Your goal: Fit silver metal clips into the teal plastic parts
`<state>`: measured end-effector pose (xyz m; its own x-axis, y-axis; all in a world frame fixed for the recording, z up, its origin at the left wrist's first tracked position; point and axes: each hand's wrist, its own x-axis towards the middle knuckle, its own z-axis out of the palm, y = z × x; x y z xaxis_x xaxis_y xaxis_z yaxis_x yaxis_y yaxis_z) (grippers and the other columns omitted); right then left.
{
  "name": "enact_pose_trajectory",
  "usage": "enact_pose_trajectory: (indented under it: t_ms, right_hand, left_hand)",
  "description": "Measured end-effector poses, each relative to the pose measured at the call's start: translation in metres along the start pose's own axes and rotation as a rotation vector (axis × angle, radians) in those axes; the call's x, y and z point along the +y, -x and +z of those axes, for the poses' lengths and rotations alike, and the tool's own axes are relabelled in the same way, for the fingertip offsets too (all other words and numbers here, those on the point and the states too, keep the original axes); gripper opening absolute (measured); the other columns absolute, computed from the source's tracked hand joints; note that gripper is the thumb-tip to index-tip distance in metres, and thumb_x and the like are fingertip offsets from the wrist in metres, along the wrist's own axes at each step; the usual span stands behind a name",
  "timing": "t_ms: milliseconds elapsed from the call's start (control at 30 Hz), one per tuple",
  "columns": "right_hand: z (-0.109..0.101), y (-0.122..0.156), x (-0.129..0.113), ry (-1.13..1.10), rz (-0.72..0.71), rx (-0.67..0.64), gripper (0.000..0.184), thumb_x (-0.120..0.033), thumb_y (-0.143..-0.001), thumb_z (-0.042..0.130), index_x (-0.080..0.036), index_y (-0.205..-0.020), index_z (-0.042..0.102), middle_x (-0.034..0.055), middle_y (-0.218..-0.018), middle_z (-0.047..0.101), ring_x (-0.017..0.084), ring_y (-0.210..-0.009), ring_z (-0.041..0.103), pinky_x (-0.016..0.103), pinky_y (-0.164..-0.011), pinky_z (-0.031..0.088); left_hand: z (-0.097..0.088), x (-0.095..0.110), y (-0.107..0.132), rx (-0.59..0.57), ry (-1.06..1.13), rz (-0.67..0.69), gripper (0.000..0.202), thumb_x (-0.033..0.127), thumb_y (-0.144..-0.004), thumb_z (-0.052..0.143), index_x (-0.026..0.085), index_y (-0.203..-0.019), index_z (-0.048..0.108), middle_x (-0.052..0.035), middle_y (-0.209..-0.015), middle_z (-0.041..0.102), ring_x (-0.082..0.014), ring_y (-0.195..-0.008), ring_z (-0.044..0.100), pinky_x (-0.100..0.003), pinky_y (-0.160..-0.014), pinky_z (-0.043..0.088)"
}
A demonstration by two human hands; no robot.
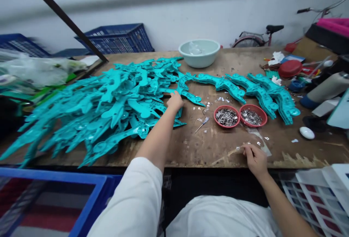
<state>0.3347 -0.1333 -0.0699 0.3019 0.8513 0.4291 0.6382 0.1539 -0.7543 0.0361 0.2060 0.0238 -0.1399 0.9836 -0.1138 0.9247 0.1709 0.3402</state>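
A big heap of teal plastic parts (117, 102), curved and stacked on one another, covers the left of the table. At the heap's right edge, my left hand (175, 101) is closed on one teal plastic part (191, 97); its fingertips are partly hidden. Close to the front edge, my right hand (255, 160) is closed in a pinch, with a small pale metal clip (238, 148) by its fingertips. What lies in that pinch is too small to tell. Two red baskets, a left one (227, 116) and a right one (253, 116), hold many small metal pieces.
A small screwdriver (202, 124) and scattered clips lie left of the baskets. Stacked teal parts (259, 95) form rows behind them. A pale basin (199, 53) stands at the back. A white oval object (307, 133) and a flask (327, 88) are at right. Blue crates (117, 39) stand beyond the table.
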Motion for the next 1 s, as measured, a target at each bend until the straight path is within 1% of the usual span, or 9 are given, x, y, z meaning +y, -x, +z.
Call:
enact_pose_trajectory:
  t_ms: [100, 200, 367, 500, 600, 667, 833, 933, 1000]
  right_hand:
    - [0.006, 0.001, 0.001, 0.016, -0.053, -0.01, 0.032, -0.048, -0.109, 0.06, -0.039, -0.085, 0.078, -0.0001, -0.069, 0.079, 0.034, -0.059, 0.08, 0.051, -0.062, 0.071]
    - [0.009, 0.002, 0.001, 0.006, -0.08, -0.012, 0.031, -0.045, -0.109, 0.061, -0.039, -0.084, 0.079, 0.002, -0.076, 0.084, 0.036, -0.067, 0.085, 0.053, -0.069, 0.074]
    - [0.01, 0.003, -0.002, -0.005, -0.106, -0.023, 0.031, -0.043, -0.108, 0.064, -0.04, -0.082, 0.08, 0.0031, -0.081, 0.086, 0.036, -0.071, 0.086, 0.054, -0.068, 0.074]
    - [-0.006, 0.004, -0.008, -0.014, -0.053, 0.098, 0.035, -0.051, -0.111, 0.061, -0.042, -0.082, 0.078, 0.006, -0.082, 0.084, 0.039, -0.076, 0.085, 0.062, -0.073, 0.072]
    - [-0.036, -0.006, -0.015, 0.051, -0.044, 0.438, 0.042, -0.06, -0.113, 0.056, -0.04, -0.078, 0.071, 0.0098, -0.079, 0.078, 0.041, -0.079, 0.081, 0.069, -0.081, 0.069]
    - [-0.057, -0.025, -0.022, 0.107, -0.089, 0.589, 0.048, -0.066, -0.111, 0.057, -0.039, -0.072, 0.063, 0.0101, -0.079, 0.075, 0.042, -0.083, 0.08, 0.072, -0.088, 0.068]
    - [-0.065, -0.109, -0.023, 0.156, -0.183, 0.305, 0.038, -0.061, -0.11, 0.061, -0.035, -0.089, 0.079, 0.0079, -0.087, 0.08, 0.034, -0.085, 0.081, 0.058, -0.089, 0.071]
    - [-0.048, -0.161, -0.009, 0.342, -0.244, -0.033, 0.024, -0.044, -0.104, 0.073, -0.026, -0.099, 0.087, 0.0132, -0.109, 0.089, 0.036, -0.107, 0.083, 0.056, -0.104, 0.068]
    - [-0.037, -0.188, 0.002, 0.556, -0.115, -0.239, 0.022, -0.03, -0.103, 0.073, -0.021, -0.11, 0.093, 0.0176, -0.125, 0.09, 0.041, -0.124, 0.082, 0.057, -0.114, 0.065]
  left_hand:
    - [-0.008, -0.005, -0.003, -0.009, 0.021, -0.075, 0.064, 0.051, -0.111, 0.085, 0.023, -0.165, 0.066, -0.0162, -0.17, 0.066, -0.0351, -0.145, 0.073, -0.06, -0.121, 0.067]
    - [-0.021, -0.011, -0.001, 0.026, 0.054, -0.12, 0.059, 0.049, -0.11, 0.086, 0.022, -0.159, 0.069, -0.015, -0.166, 0.07, -0.034, -0.144, 0.074, -0.059, -0.122, 0.066]
    - [-0.046, -0.018, 0.022, 0.147, 0.143, -0.071, 0.063, 0.039, -0.111, 0.074, 0.009, -0.164, 0.056, -0.0271, -0.153, 0.077, -0.0408, -0.142, 0.076, -0.054, -0.119, 0.063]
    - [-0.046, -0.048, 0.081, 0.147, 0.208, 0.151, 0.065, 0.039, -0.104, 0.074, 0.019, -0.163, 0.057, -0.0125, -0.144, 0.083, -0.0319, -0.13, 0.081, -0.041, -0.116, 0.064]
    - [-0.026, -0.092, 0.137, -0.077, 0.238, 0.55, 0.061, 0.048, -0.09, 0.08, 0.025, -0.147, 0.073, -0.0072, -0.133, 0.087, -0.0323, -0.118, 0.083, -0.042, -0.109, 0.068]
    - [-0.009, -0.123, 0.17, -0.229, 0.211, 0.66, 0.06, 0.051, -0.089, 0.079, 0.026, -0.144, 0.079, -0.0078, -0.137, 0.087, -0.0346, -0.123, 0.083, -0.044, -0.111, 0.069]
    - [0.023, -0.164, 0.216, -0.426, 0.03, 0.653, 0.065, 0.04, -0.089, 0.072, 0.023, -0.151, 0.082, -0.0138, -0.135, 0.087, -0.0383, -0.125, 0.083, -0.05, -0.114, 0.068]
    - [0.025, -0.163, 0.226, -0.348, -0.164, 0.643, 0.067, 0.038, -0.102, 0.066, 0.022, -0.166, 0.074, -0.0186, -0.144, 0.083, -0.0437, -0.135, 0.08, -0.059, -0.116, 0.066]
    - [0.025, -0.156, 0.234, -0.204, -0.278, 0.617, 0.066, 0.036, -0.108, 0.062, 0.02, -0.172, 0.068, -0.0226, -0.158, 0.078, -0.0474, -0.144, 0.076, -0.064, -0.116, 0.065]
